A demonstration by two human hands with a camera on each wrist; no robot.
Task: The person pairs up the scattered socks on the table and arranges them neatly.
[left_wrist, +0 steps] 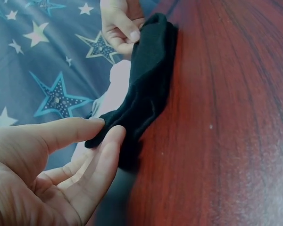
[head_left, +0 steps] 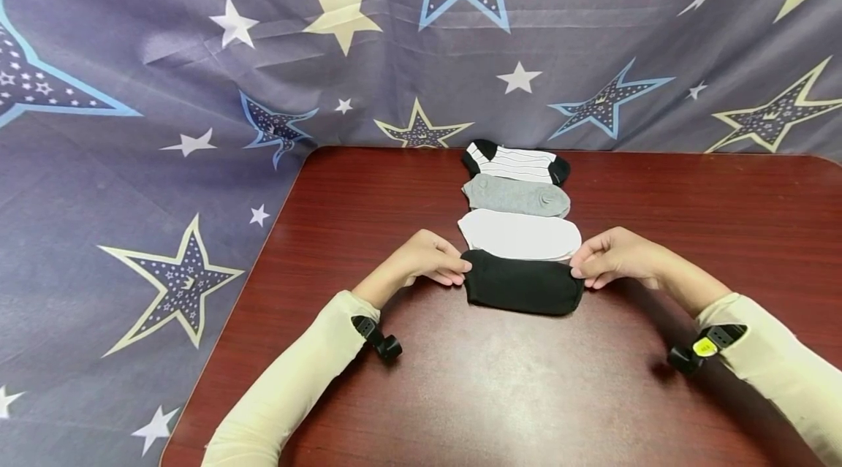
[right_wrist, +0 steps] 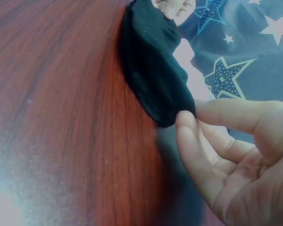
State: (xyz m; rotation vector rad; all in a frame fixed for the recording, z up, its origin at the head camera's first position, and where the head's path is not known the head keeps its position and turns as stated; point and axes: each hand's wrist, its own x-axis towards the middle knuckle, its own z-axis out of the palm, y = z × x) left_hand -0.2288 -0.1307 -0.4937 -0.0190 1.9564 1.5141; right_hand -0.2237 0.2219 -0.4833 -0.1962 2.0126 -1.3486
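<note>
A black sock (head_left: pixel 522 283) stretches lengthwise between my two hands at the near end of a column of socks. My left hand (head_left: pixel 430 259) pinches its left end between thumb and fingers; the left wrist view shows the black cloth (left_wrist: pixel 148 70) bunched at that pinch. At the other end, my right hand (head_left: pixel 615 259) pinches the upper right corner, and the right wrist view shows thumb and finger meeting on the black cloth (right_wrist: pixel 153 61). Just beyond lies a white sock (head_left: pixel 520 234), its near edge close against the black one.
Farther back lie a grey sock (head_left: pixel 516 195) and a white striped sock (head_left: pixel 522 164) with black heel and toe, near the far table edge. All rest on a reddish-brown wooden table (head_left: pixel 487 394). A star-patterned cloth (head_left: pixel 368 80) hangs behind and to the left.
</note>
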